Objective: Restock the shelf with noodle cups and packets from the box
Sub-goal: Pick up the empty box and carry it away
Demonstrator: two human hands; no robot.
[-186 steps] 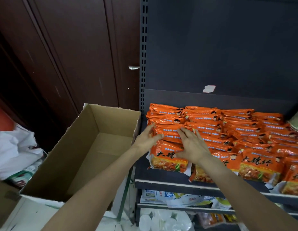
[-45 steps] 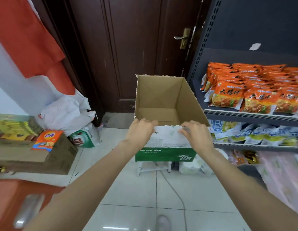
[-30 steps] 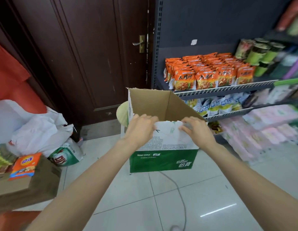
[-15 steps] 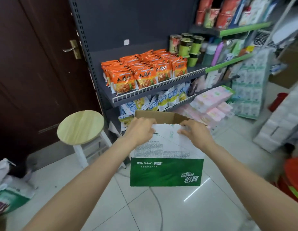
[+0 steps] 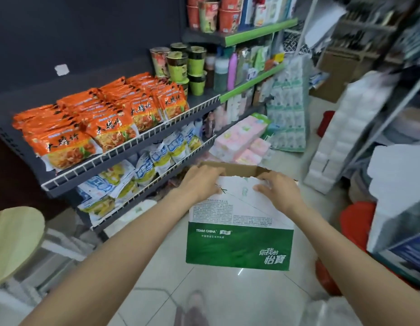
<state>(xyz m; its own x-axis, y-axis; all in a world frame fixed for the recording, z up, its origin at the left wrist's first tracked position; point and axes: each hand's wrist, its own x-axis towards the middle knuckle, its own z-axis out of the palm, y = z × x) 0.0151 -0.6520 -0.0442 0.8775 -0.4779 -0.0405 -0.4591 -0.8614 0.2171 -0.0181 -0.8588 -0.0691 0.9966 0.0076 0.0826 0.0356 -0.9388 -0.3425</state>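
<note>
Both hands, left hand [image 5: 199, 182] and right hand [image 5: 278, 192], still gripping box [image 5: 239, 231] rim; stool [image 5: 14, 241] now far left, seemingly

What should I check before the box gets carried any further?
1. Grip: left hand and right hand both curl over the top edge of the box: ok.
2. Box held off the floor: ok.
3. Box emptied: inside hidden from this angle: cannot tell.
4. Orange packets sit behind the shelf rail: ok.
5. Path on the right crowded by red bins and white stacks: not ok.
</note>
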